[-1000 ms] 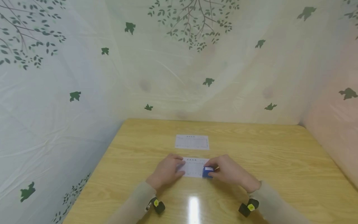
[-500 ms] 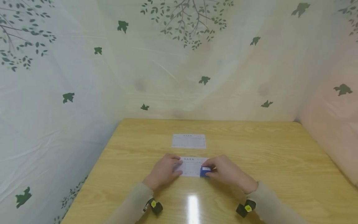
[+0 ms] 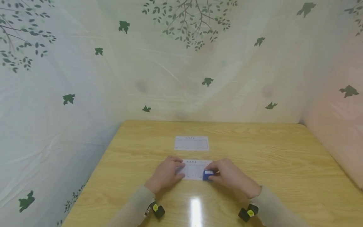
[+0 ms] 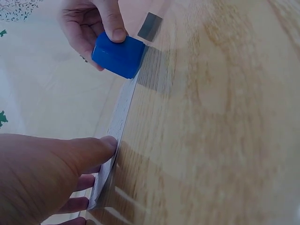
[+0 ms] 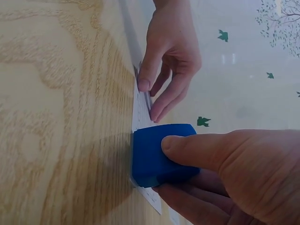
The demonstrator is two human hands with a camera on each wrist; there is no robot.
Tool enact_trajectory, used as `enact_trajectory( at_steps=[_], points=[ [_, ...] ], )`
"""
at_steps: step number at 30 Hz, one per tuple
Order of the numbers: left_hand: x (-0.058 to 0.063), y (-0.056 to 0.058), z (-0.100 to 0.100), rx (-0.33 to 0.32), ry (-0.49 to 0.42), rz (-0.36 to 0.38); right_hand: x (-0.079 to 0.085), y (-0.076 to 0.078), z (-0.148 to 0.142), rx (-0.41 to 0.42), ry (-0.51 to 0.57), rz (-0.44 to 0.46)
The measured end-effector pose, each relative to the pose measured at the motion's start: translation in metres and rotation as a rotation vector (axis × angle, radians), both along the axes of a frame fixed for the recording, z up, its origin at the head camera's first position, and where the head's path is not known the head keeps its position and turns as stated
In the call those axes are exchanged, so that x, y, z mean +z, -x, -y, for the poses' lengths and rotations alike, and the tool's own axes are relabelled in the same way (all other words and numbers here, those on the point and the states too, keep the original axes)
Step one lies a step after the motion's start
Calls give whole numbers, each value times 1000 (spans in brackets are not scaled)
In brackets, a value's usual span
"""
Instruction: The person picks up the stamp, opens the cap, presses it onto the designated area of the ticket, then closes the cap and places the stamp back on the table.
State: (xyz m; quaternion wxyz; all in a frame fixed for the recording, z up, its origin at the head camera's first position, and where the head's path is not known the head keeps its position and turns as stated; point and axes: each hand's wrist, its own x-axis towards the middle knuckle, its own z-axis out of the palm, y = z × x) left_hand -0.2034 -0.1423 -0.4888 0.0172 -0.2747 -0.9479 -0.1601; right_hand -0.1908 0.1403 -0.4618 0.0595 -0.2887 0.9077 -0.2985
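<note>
A small printed paper form (image 3: 194, 170) lies flat on the table in front of the person. At its left end the left hand (image 3: 166, 173) rests with thumb and fingertips on the paper, fingers relaxed. The right hand (image 3: 231, 176) pinches a blue stamp (image 3: 208, 175) between thumb and fingers, upright over the form's right end. In the right wrist view the stamp (image 5: 161, 154) has its base down at the paper, with the thumb on its near side. The left wrist view shows the same blue stamp (image 4: 119, 55) at the form's far end. Its underside is hidden.
A second printed form (image 3: 191, 143) lies farther back on the wooden table (image 3: 269, 151). A pale curtain (image 3: 175, 63) with leaf and bird prints hangs behind and along the sides. Both wrists carry small black cameras (image 3: 157, 210).
The head view has shifted slightly, moving the whole scene a little left. Both hands, the stamp and the forms keep their places relative to one another.
</note>
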Motion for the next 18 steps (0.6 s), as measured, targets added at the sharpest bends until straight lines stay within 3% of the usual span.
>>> enact_trajectory(
  at_steps=[18],
  points=[
    [0, -1, -1, 14, -12, 4, 7, 2, 1, 34, -31, -38]
  ],
)
